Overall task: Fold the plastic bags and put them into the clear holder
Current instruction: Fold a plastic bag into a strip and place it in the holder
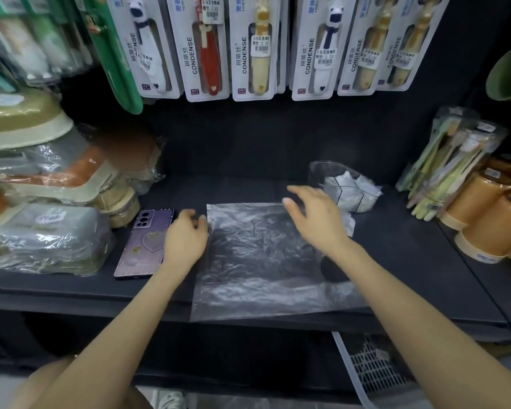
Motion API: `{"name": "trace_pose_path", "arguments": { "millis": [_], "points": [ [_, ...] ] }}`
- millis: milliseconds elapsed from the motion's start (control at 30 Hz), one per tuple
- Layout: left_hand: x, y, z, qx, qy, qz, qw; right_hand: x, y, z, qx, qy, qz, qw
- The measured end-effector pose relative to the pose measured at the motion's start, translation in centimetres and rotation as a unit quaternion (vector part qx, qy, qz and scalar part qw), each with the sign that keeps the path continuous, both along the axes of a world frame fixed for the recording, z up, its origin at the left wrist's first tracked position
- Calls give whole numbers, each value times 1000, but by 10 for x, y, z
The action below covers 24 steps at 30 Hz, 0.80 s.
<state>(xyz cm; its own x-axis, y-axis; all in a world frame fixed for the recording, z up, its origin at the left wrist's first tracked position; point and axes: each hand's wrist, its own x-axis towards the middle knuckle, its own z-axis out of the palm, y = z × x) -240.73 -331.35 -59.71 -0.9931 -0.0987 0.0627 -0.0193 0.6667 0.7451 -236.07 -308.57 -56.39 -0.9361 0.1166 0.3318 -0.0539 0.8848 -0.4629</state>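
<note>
A clear plastic bag (257, 261) lies flat and spread out on the black shelf (396, 255), its near edge hanging a little over the front. My left hand (185, 236) sits at the bag's upper left corner, fingers curled against its edge; I cannot tell if it pinches the film. My right hand (313, 214) hovers over the bag's upper right part with fingers spread and relaxed. Behind it at the right stands the clear holder (322, 175) with several folded white bags (353, 190) inside.
A purple phone (143, 243) lies left of the bag beside my left hand. Wrapped soap dishes (48, 202) pile up at the left. Toothbrush packs (449, 169) and orange cups (490, 219) stand at the right. Carded toothbrushes (257, 48) hang above. A white basket (375, 370) sits below.
</note>
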Motion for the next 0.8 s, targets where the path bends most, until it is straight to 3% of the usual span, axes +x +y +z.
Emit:
{"name": "trace_pose_path", "arguments": {
  "millis": [167,400,533,633,800],
  "points": [
    [-36,18,-3,72,-70,5,995,-53,-6,-10,-20,-124,17,992],
    [-42,19,0,292,-114,-9,950,-41,11,-14,-179,-155,75,969],
    [-42,18,4,394,-120,-16,911,-19,33,-5,-292,-216,100,926],
    [-43,19,2,408,-110,-11,906,-9,47,-5,-315,-260,86,909],
    [-45,18,-4,414,-101,2,905,0,60,-1,-276,-286,63,916]
  ]
}}
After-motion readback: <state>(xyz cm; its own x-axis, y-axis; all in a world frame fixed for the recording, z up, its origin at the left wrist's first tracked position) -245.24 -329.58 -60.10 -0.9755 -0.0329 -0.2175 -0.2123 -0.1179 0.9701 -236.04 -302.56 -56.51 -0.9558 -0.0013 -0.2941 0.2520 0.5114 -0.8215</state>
